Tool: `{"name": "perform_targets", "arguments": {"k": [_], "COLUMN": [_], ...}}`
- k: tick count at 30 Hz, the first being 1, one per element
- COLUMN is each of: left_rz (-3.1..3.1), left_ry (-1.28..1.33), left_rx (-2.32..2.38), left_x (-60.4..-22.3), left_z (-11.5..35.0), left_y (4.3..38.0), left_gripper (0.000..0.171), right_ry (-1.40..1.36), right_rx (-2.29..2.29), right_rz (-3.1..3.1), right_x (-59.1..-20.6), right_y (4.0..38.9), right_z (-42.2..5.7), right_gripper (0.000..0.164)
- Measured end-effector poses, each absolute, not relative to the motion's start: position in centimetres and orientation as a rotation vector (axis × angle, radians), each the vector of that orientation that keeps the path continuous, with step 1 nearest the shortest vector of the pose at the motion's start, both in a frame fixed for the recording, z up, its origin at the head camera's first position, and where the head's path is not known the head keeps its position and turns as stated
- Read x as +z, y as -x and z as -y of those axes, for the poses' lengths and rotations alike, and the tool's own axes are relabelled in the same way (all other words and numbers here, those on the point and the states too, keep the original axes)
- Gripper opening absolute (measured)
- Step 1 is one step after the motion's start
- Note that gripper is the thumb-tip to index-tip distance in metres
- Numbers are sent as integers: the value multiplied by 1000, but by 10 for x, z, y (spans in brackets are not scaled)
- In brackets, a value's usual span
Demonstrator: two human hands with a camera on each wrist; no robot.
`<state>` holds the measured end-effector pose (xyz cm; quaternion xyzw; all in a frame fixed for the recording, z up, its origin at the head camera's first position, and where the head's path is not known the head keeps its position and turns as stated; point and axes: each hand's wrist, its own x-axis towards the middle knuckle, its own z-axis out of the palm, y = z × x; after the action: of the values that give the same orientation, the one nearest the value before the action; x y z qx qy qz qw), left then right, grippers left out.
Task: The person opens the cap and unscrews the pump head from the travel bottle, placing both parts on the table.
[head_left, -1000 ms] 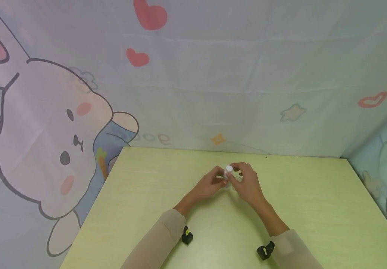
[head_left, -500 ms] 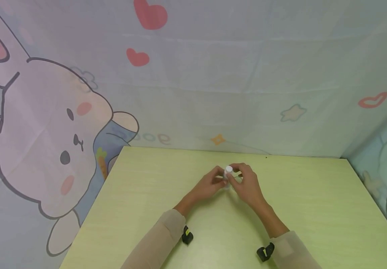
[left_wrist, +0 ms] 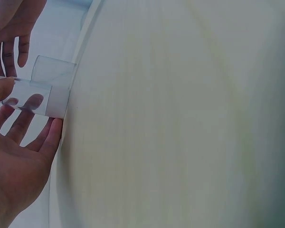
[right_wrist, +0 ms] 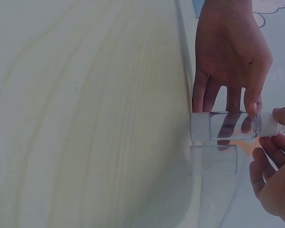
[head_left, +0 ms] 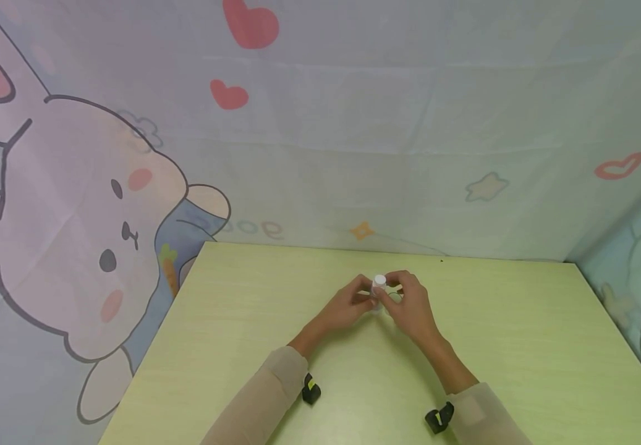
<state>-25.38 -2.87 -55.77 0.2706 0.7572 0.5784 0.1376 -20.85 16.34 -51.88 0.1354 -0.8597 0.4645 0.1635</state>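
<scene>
A small clear bottle (right_wrist: 230,126) with a white base and a white top (head_left: 379,281) stands upright on the table. My left hand (head_left: 345,306) grips its clear body from the left, thumb on the near side and fingers spread behind. On the other side my right hand (head_left: 411,306) pinches the white top between thumb and fingers. Next to the bottle, on the right, a clear open-looking cylinder like a cap (right_wrist: 213,159) stands on the table, partly behind my right hand in the head view. Through the bottle wall, left fingers show in both wrist views.
The pale yellow-green table (head_left: 231,346) ends at the back against a hanging cloth (head_left: 409,123) printed with a rabbit and hearts. Black wrist devices (head_left: 311,390) sit at both sleeve cuffs, low over the tabletop.
</scene>
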Motion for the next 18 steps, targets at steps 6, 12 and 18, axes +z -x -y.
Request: {"name": "perform_targets", "arguments": {"k": [6, 12, 18], "left_rz": [-2191, -2210, -2218], "left_ry": [-774, -771, -768], "left_rx": [1666, 1664, 1658], "left_x": [-559, -558, -556], "left_z": [29, 29, 29], "left_y": [254, 253, 252], "left_gripper": [19, 19, 21], "right_ry": [-401, -422, -436], "right_rx": [1317, 1307, 1295], "right_rz": [2457, 2460, 2451], "right_x": [-520, -520, -521], "right_y": [209, 209, 209], "right_z": [-164, -165, -165], "right_gripper": [28, 27, 27]}}
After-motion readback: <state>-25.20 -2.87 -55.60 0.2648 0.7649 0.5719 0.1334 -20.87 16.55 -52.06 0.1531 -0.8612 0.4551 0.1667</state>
